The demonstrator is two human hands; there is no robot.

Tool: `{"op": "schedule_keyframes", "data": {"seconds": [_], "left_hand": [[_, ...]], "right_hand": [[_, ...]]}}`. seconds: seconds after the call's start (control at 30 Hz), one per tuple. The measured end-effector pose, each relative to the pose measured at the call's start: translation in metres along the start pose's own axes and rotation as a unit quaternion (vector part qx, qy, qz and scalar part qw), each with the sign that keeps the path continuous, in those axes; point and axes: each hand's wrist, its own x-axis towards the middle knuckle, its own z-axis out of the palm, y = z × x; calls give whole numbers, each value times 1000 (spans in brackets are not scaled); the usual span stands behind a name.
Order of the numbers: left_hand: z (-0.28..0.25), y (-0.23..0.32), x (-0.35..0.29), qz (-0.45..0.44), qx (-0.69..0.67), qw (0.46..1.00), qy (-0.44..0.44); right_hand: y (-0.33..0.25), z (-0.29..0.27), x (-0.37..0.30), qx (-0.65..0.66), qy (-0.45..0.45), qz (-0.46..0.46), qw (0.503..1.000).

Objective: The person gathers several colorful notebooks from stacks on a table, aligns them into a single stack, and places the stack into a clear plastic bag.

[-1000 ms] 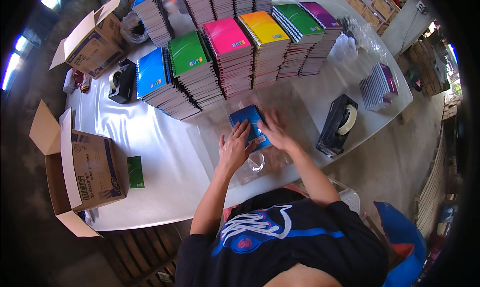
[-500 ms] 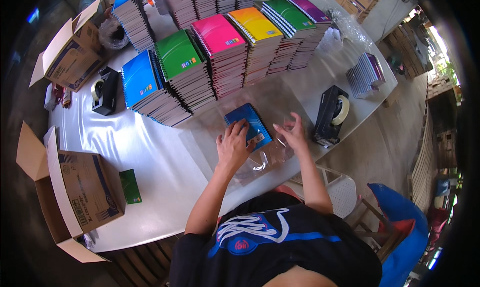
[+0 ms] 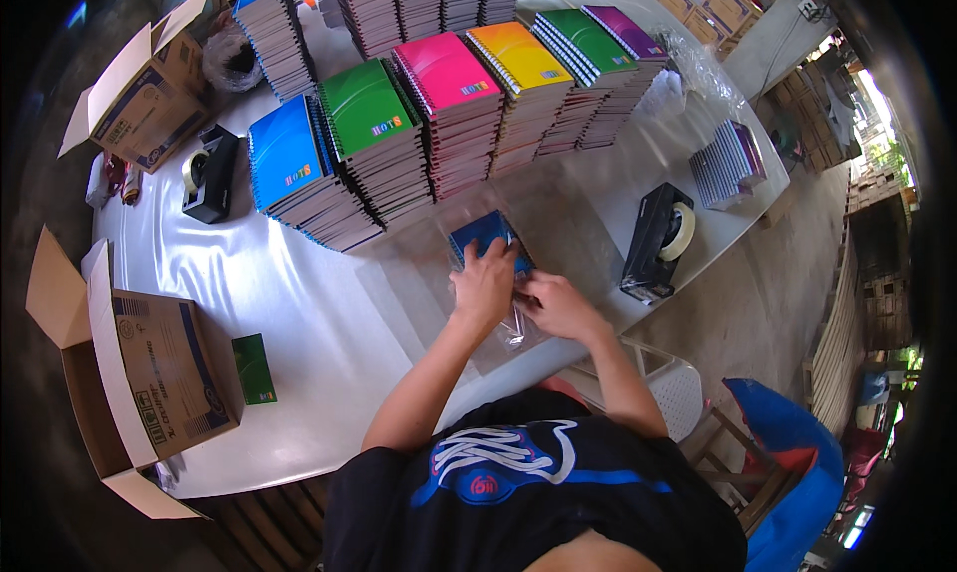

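A small stack of blue spiral notebooks (image 3: pixel 480 232) lies on clear plastic film (image 3: pixel 513 331) at the table's middle. My left hand (image 3: pixel 485 283) rests on top of the notebooks, fingers apart and pressing down. At their lower right edge, my right hand (image 3: pixel 560 305) is closed with its fingertips pinching the film. Part of the cover is hidden under my hands. Flat layers of film spread around the notebooks.
Tall stacks of notebooks, among them a pink one (image 3: pixel 446 71), rise just beyond my hands. Black tape dispensers stand at right (image 3: pixel 658 243) and left (image 3: pixel 209 176). Open cartons (image 3: pixel 164 368) line the left side. A green notebook (image 3: pixel 254 369) lies beside one; a wrapped bundle (image 3: pixel 726 163) sits at far right.
My right hand has come left and closed on the film at the notebooks' edge. The film on the right is now drawn in toward them. My left hand has shifted slightly right.
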Motion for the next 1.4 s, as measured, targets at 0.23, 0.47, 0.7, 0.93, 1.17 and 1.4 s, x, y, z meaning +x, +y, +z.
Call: {"op": "schedule_keyframes", "data": {"seconds": [0.23,0.47,0.7,0.93,1.17,1.4], "left_hand": [[-2,-15,-7,61,-109,988,94],[7,-21,-8,54,-132,985,98],[6,-19,-15,-22,-173,985,19],[26,-33,-34,-126,-183,972,74],[30,-19,-12,-120,-194,973,20],[35,-17,-11,-111,-217,969,36]], "right_hand": [[64,-9,80,346,155,122,917],[43,-34,144,207,152,-42,966],[10,-48,89,-96,-141,-324,930],[41,-51,106,113,-215,-178,954],[49,-39,110,210,-193,-137,949],[34,-32,87,63,-144,-148,977]]}}
